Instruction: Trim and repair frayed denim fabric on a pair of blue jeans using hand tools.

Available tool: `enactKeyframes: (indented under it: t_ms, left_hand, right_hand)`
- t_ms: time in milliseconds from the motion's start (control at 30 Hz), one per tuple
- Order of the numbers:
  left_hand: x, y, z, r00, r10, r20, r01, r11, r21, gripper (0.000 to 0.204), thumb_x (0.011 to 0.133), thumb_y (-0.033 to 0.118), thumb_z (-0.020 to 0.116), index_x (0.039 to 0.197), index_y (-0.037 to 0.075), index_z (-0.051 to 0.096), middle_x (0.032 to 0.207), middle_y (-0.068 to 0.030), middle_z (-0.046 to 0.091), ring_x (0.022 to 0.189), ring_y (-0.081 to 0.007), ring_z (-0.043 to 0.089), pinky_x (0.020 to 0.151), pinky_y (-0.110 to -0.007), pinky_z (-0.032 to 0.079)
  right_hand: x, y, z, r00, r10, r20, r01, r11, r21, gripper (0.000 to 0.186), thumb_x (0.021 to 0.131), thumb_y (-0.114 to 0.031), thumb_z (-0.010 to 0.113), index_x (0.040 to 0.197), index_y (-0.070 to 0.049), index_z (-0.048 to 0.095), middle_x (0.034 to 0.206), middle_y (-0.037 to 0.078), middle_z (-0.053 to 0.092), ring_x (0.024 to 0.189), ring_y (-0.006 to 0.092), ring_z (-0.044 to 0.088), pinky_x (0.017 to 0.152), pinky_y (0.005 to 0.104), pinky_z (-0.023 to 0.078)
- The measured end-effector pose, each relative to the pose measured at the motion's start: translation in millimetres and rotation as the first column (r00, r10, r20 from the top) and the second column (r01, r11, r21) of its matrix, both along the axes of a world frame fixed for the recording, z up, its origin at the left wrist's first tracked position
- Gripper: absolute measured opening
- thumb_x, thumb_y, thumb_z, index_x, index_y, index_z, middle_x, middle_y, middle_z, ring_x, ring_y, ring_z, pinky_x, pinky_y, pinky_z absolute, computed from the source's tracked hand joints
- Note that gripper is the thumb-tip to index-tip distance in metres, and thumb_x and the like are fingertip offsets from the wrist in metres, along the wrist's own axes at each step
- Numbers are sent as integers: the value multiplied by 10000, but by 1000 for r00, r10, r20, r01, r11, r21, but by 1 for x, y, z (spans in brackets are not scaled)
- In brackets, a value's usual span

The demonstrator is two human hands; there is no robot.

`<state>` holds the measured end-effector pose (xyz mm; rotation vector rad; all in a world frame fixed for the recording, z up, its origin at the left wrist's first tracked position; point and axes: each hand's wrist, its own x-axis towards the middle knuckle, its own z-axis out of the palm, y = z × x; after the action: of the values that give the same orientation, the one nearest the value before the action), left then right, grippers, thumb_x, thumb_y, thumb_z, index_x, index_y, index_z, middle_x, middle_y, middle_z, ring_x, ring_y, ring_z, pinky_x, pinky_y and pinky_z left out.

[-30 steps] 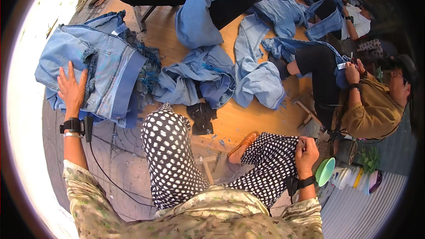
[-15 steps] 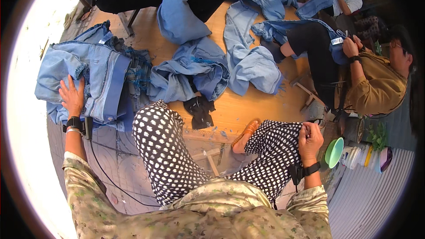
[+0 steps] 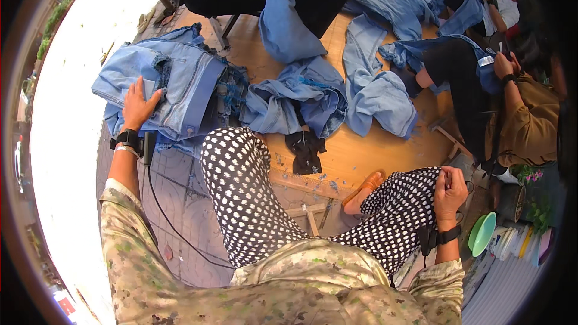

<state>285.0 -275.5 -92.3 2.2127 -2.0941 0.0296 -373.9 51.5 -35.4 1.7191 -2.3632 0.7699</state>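
My left hand (image 3: 139, 107) lies flat on a stack of folded light-blue jeans (image 3: 186, 87), with its fingers spread. The stack has frayed dark-blue edges and stands at the left. On my right knee, over black trousers with white dots (image 3: 385, 216), rests my right hand (image 3: 450, 192), its fingers curled closed. A thin dark loop shows beside those fingers; what they hold is too small to name. Just right of the stack, more crumpled jeans (image 3: 301, 93) with loose blue threads lie on the wooden board.
A wooden board (image 3: 355, 156) carries further denim pieces (image 3: 376, 93) and a black cloth (image 3: 305, 149). At the right, a co-worker in a brown top (image 3: 530, 126) handles denim. Green bowls (image 3: 483, 233) stand near my right wrist. A black cable (image 3: 165, 219) runs from my left wrist.
The view has turned left, so the scene sits further right in the picture. My left hand stays on the folded jeans and my right hand stays at the knee.
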Motion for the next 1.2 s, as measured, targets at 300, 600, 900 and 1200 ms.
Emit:
enactKeyframes:
  t_ms: [300, 600, 900, 1200]
  left_hand:
    - [-44, 23, 21, 986, 8, 165, -26, 994, 109, 789, 766, 547, 668, 1357, 66, 465, 1363, -243, 448, 1272, -412, 410, 997, -509, 383]
    - [-221, 62, 113, 782, -389, -487, 584, 731, 354, 588, 858, 395, 654, 1315, 49, 526, 1275, -143, 575, 1196, -252, 525, 951, -363, 432]
    - [-243, 81, 70, 664, -253, -704, 686, 579, 440, 578, 868, 370, 664, 1299, 11, 525, 1216, -182, 600, 1101, -262, 583, 930, -371, 464]
    - [-273, 40, 21, 596, -210, -775, 750, 491, 444, 502, 900, 329, 642, 1287, 28, 535, 1184, -173, 610, 1111, -234, 579, 966, -343, 449]
  right_hand:
    - [-10, 9, -5, 998, 1, 62, 2, 998, -57, 82, 793, 21, 613, 863, -21, 609, 723, 65, 528, 582, 154, 509, 541, 262, 405]
    - [-9, 9, -5, 996, 26, 87, -18, 996, -84, 70, 799, 14, 628, 857, -22, 616, 736, 62, 558, 581, 147, 527, 540, 253, 418]
    - [-12, 16, -9, 997, -14, 71, 19, 998, -68, 81, 790, 20, 630, 858, -22, 620, 726, 62, 549, 581, 148, 521, 541, 255, 413]
    - [-17, 20, -13, 999, -29, 45, 31, 998, -47, 67, 806, 20, 619, 860, -18, 616, 708, 48, 522, 573, 129, 483, 531, 249, 384]
